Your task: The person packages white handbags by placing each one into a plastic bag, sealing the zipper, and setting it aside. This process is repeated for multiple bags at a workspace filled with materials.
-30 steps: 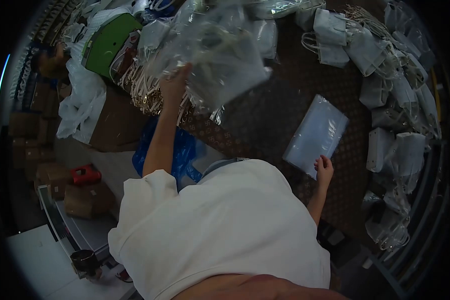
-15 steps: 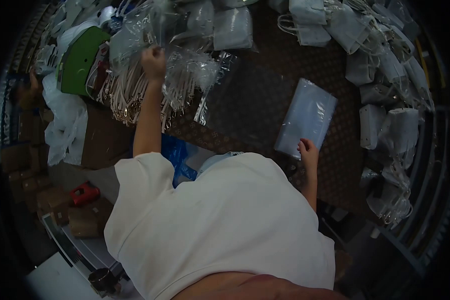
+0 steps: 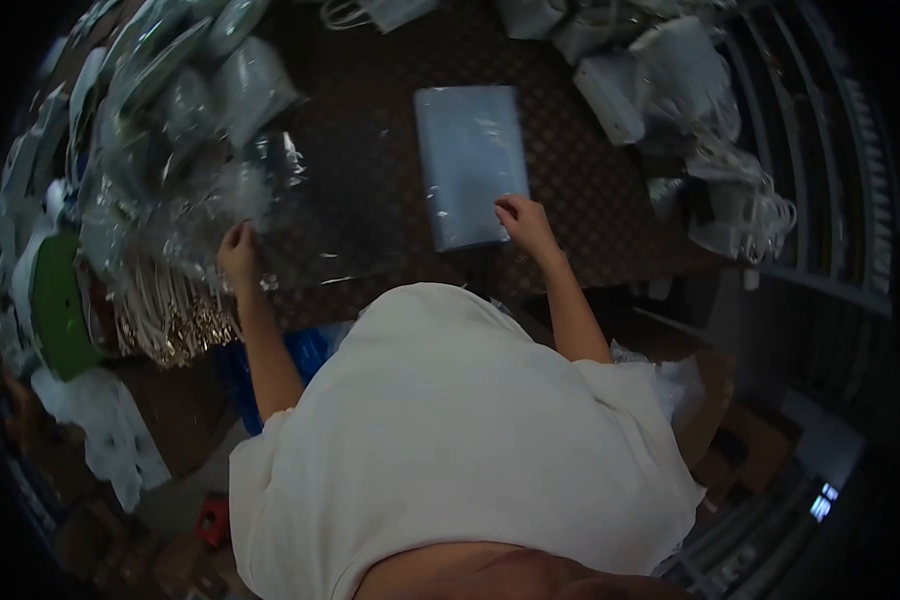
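My left hand [image 3: 238, 257] is closed at the edge of the clear plastic wrap [image 3: 210, 195], right of the bundled pale straps [image 3: 155, 305] with gold clasps; what its fingers hold is too small to make out. A stack of clear plastic bags [image 3: 470, 165] lies on the brown patterned table [image 3: 590, 215]. At the lower right edge of that stack is my right hand [image 3: 527, 225], its fingers pinched together over the corner. Whether a bag is between them cannot be seen. A transparent sheet [image 3: 340, 205] lies flat between my hands.
Wrapped white bags [image 3: 680, 80] with handles line the right side of the table. More wrapped bags [image 3: 250, 85] are piled at the upper left. A green object [image 3: 58, 305] stands at the far left, above white plastic [image 3: 95, 410]. Below is a red object [image 3: 212, 520].
The view has turned, shifting the table's contents. My left hand has moved off the straps to their right side. My right hand has stayed by the stack's lower edge.
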A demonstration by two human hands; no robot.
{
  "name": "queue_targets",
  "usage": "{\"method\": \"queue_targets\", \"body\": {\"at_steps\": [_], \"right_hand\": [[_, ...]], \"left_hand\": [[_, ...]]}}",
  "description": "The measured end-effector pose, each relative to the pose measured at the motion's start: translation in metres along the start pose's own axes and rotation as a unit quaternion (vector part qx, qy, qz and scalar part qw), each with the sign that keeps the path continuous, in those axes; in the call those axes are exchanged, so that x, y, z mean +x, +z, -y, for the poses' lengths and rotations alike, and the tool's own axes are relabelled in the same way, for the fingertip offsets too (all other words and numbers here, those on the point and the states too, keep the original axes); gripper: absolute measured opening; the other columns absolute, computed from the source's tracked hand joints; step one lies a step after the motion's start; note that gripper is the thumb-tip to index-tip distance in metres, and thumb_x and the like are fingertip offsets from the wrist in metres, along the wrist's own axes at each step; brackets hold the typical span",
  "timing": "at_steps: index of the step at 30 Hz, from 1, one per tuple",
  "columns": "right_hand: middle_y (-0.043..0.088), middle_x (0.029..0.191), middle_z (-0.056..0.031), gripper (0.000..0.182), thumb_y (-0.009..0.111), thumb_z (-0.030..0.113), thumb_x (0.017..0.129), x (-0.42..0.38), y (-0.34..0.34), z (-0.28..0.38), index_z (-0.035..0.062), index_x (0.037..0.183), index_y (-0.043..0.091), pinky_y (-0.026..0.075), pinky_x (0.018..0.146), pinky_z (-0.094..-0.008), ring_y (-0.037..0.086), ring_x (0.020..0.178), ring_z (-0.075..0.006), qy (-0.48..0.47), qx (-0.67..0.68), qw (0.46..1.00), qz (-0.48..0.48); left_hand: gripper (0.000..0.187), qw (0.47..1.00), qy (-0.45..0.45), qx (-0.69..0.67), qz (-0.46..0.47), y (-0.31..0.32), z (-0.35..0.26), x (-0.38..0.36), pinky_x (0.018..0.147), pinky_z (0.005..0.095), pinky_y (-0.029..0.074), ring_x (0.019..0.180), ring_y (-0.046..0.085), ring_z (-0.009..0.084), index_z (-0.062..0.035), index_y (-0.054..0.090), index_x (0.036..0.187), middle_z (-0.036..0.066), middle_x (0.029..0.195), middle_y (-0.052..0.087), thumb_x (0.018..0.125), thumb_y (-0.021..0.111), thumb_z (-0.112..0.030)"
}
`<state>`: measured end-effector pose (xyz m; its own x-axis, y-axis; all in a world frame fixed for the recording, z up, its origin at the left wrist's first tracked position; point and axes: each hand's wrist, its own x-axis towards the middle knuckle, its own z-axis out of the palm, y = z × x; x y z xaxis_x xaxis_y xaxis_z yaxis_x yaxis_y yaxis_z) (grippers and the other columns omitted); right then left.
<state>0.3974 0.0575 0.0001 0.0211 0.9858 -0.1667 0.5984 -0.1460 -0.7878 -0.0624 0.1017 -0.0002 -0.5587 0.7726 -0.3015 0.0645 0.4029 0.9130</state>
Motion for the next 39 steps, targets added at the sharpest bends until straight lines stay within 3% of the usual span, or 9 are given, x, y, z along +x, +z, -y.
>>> {"method": "queue_targets", "body": {"at_steps": [4,7,9,15,17,25,27,33,39], "right_hand": [[0.063,0.080,-0.0145,0.019,0.057,0.014,0.080,-0.004,-0.068,-0.042,-0.0008,0.090,0.061,0.048,0.065,-0.0323,0.062,0.070,-0.0234,0.092,0.021,0.974,-0.207],[0.063,0.073,-0.0118,0.018,0.056,0.015,0.081,-0.006,-0.127,-0.076,-0.0010,0.089,0.061,0.047,0.061,-0.0305,0.061,0.061,-0.0197,0.150,0.004,0.926,-0.345],[0.062,0.068,-0.0103,0.021,0.057,0.018,0.081,-0.003,-0.164,-0.085,-0.0016,0.087,0.061,0.047,0.063,-0.0324,0.062,0.064,-0.0218,0.158,0.063,0.895,-0.413],[0.053,0.109,-0.0237,0.053,0.062,0.031,0.075,0.035,-0.280,-0.106,-0.0101,0.106,0.049,0.045,0.080,-0.0420,0.053,0.098,-0.0370,0.262,0.089,0.749,-0.602],[0.053,0.108,-0.0245,0.056,0.064,0.031,0.073,0.057,-0.315,-0.130,-0.0112,0.107,0.048,0.045,0.081,-0.0418,0.053,0.099,-0.0376,0.272,0.087,0.746,-0.602],[0.050,0.112,-0.0230,0.054,0.067,0.015,0.068,0.086,-0.322,-0.198,-0.0105,0.111,0.045,0.051,0.069,-0.0462,0.054,0.098,-0.0358,0.299,0.172,0.824,-0.449],[0.048,0.113,-0.0200,0.047,0.060,0.008,0.073,0.054,-0.312,-0.186,-0.0088,0.113,0.044,0.052,0.064,-0.0479,0.054,0.096,-0.0329,0.212,0.455,0.715,-0.487],[0.053,0.107,-0.0175,0.039,0.055,0.012,0.078,-0.073,-0.278,-0.120,-0.0089,0.110,0.047,0.046,0.070,-0.0347,0.057,0.089,-0.0256,0.163,0.332,0.822,-0.432],[0.061,0.079,-0.0130,0.031,0.054,0.020,0.078,-0.106,-0.202,-0.050,-0.0074,0.094,0.056,0.044,0.061,-0.0326,0.058,0.072,-0.0184,0.179,0.038,0.973,-0.144]], "left_hand": [[0.024,0.990,0.095,-0.100,0.028,-0.008,-0.085,-0.015,0.056,0.0210,0.042,0.063,0.053,0.0091,0.0036,0.060,0.100,0.003,0.080,0.060,0.084,0.057,-0.013],[0.018,0.960,0.281,0.012,-0.009,0.042,-0.131,-0.084,0.059,0.0230,0.045,0.068,0.056,0.0112,0.0005,0.062,0.096,0.004,0.081,0.062,0.082,0.058,-0.010],[0.014,0.881,0.387,0.247,0.117,0.079,-0.129,-0.108,0.064,0.0271,0.047,0.073,0.061,0.0160,-0.0033,0.065,0.090,0.009,0.084,0.064,0.076,0.060,-0.006],[0.021,0.861,0.225,0.348,0.294,0.174,0.017,-0.110,0.062,0.0312,0.049,0.067,0.063,0.0225,-0.0048,0.066,0.077,0.011,0.071,0.064,0.058,0.074,-0.012],[0.026,0.889,0.125,0.317,0.306,0.183,0.029,-0.115,0.061,0.0300,0.048,0.065,0.063,0.0199,-0.0042,0.065,0.074,0.009,0.069,0.064,0.053,0.077,-0.014],[0.027,0.880,0.130,0.355,0.288,0.184,0.025,-0.120,0.060,0.0292,0.048,0.064,0.062,0.0178,-0.0045,0.064,0.073,0.007,0.068,0.064,0.053,0.078,-0.015],[0.027,0.881,0.122,0.360,0.282,0.184,0.027,-0.119,0.060,0.0291,0.048,0.064,0.062,0.0177,-0.0047,0.064,0.073,0.007,0.068,0.064,0.053,0.078,-0.016],[0.028,0.887,0.100,0.363,0.268,0.184,0.026,-0.122,0.061,0.0293,0.048,0.065,0.062,0.0176,-0.0056,0.064,0.074,0.006,0.068,0.064,0.053,0.078,-0.016],[0.027,0.887,0.111,0.351,0.278,0.185,0.021,-0.122,0.061,0.0301,0.048,0.064,0.062,0.0175,-0.0060,0.063,0.074,0.006,0.068,0.064,0.053,0.078,-0.016]]}}
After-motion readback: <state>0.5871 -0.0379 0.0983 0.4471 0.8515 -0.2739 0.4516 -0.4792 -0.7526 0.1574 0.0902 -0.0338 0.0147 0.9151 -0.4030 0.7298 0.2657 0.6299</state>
